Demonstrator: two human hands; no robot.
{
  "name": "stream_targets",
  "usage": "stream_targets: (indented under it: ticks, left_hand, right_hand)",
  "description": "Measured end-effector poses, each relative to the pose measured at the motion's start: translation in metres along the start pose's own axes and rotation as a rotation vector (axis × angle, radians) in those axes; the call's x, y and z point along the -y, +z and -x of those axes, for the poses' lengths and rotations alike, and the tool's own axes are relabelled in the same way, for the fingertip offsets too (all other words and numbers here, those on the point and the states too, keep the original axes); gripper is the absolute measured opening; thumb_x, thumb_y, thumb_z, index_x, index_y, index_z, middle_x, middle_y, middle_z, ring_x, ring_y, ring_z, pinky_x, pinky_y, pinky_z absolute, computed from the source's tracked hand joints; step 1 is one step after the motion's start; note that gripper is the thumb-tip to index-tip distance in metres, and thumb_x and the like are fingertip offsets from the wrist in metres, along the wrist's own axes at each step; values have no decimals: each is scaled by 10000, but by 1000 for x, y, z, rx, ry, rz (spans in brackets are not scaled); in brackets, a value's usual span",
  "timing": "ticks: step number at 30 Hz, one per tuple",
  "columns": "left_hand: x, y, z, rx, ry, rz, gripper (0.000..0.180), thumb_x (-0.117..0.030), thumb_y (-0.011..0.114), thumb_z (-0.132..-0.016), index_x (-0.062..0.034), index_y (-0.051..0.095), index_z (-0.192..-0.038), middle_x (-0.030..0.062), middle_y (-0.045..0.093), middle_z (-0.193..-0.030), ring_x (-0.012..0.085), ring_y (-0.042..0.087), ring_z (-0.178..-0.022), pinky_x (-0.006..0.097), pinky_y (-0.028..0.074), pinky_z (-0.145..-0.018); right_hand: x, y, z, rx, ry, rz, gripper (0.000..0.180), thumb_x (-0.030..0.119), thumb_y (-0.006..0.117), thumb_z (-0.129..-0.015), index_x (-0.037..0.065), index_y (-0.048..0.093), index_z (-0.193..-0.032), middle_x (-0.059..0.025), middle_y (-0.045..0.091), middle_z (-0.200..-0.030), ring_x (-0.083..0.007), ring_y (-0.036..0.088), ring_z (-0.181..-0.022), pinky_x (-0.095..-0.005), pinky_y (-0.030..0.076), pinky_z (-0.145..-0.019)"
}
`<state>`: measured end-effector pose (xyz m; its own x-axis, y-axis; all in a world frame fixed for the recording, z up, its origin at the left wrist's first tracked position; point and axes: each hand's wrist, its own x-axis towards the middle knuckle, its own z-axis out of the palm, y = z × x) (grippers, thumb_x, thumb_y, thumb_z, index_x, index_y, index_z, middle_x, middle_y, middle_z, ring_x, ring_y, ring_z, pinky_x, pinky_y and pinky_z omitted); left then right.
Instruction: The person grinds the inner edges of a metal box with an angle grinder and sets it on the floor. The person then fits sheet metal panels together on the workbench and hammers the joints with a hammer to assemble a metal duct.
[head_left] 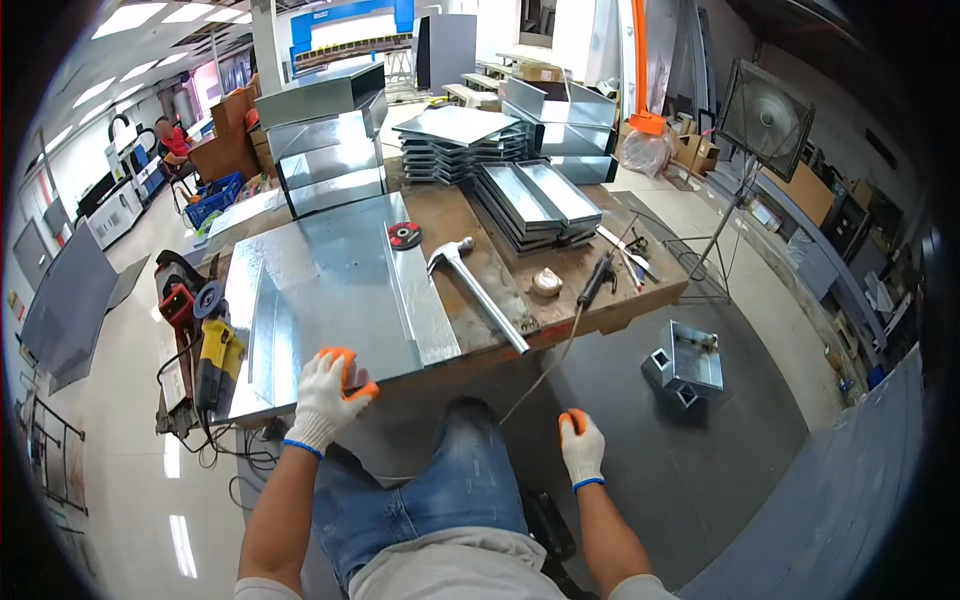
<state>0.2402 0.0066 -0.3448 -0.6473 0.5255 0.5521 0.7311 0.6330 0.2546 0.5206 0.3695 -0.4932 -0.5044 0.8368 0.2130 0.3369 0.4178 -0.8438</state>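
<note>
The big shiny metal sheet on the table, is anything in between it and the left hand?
Nothing visible is: the left hand is right at the near edge of the metal sheet. The yellow power tool lies off to the left, the hammer to the right.

The palm of the left hand (324, 402) is hidden at the near edge of the bench (640, 296); whether the curled right hand (583, 450), before the bench, holds anything is unclear. Left beyond the bench, a person (174, 140) in red appears too small for detail.
</note>
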Motion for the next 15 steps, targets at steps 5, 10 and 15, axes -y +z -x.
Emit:
stream_targets:
  ticks: [5, 10, 15]
  left_hand:
    - [7, 20, -9, 144, 24, -134, 707, -444, 851, -777, -99, 653, -1361, 122, 617, -1442, 361, 558, -1306, 483, 390, -1174]
    - [11, 43, -9, 70, -8, -184, 763, -540, 835, -769, -107, 651, -1369, 110, 595, -1475, 368, 501, -1395, 517, 322, -1233]
    - [15, 42, -6, 36, -34, -187, 793, -636, 792, -771, -106, 669, -1348, 105, 594, -1477, 370, 484, -1422, 536, 305, -1248]
  right_hand:
    - [128, -8, -106, -85, -427, 75, 256, 115, 749, -923, 30, 755, -1165, -123, 764, -1028, -284, 705, -861, -371, 558, -794]
    - [218, 27, -236, -204, -716, 271, 306, 258, 757, -929, 41, 749, -1146, -130, 754, -1046, -338, 695, -900, -404, 556, -816]
    - [280, 96, -320, -20, -622, 673, 434, 431, 699, -944, 50, 753, -1145, -159, 762, -1088, -381, 707, -982, -468, 559, -853]
